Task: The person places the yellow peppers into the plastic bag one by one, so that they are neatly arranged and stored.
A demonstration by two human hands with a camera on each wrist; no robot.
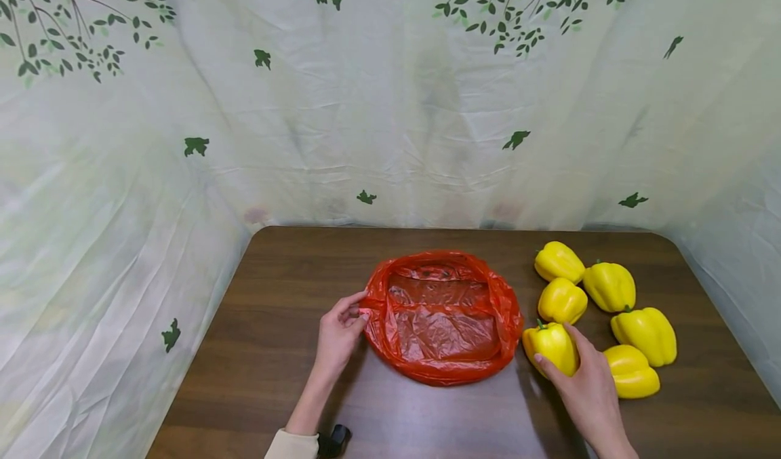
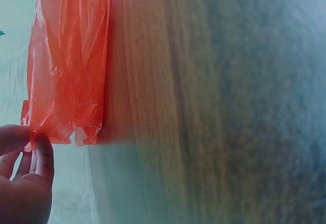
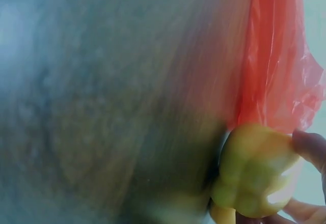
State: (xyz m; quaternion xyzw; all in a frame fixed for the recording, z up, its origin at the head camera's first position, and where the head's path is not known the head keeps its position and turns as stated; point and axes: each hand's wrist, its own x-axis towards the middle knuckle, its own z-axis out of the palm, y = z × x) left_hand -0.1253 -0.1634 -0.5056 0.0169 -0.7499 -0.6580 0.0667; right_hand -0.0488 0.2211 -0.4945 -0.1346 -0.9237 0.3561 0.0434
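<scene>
Left hand (image 1: pixel 338 333) pinches the bag (image 1: pixel 439 374) by its edge; right hand (image 1: pixel 588 384) grips a pepper (image 1: pixel 551 347) beside the bag, five more peppers (image 1: pixel 609 287) on the bench (image 1: pixel 293 269)!

We see a thin, glossy, crinkled plastic bag (image 1: pixel 445 337); right of it, smooth, shiny peppers (image 1: pixel 610 287); beneath it, a wood-grained surface (image 1: pixel 293 269); behind it, wrinkled, cloth-like hangings (image 1: pixel 390 106).

Wood-grain table (image 1: pixel 256 337), open red bag (image 1: pixel 444 330), yellow peppers (image 1: pixel 643 335) beside it
</scene>
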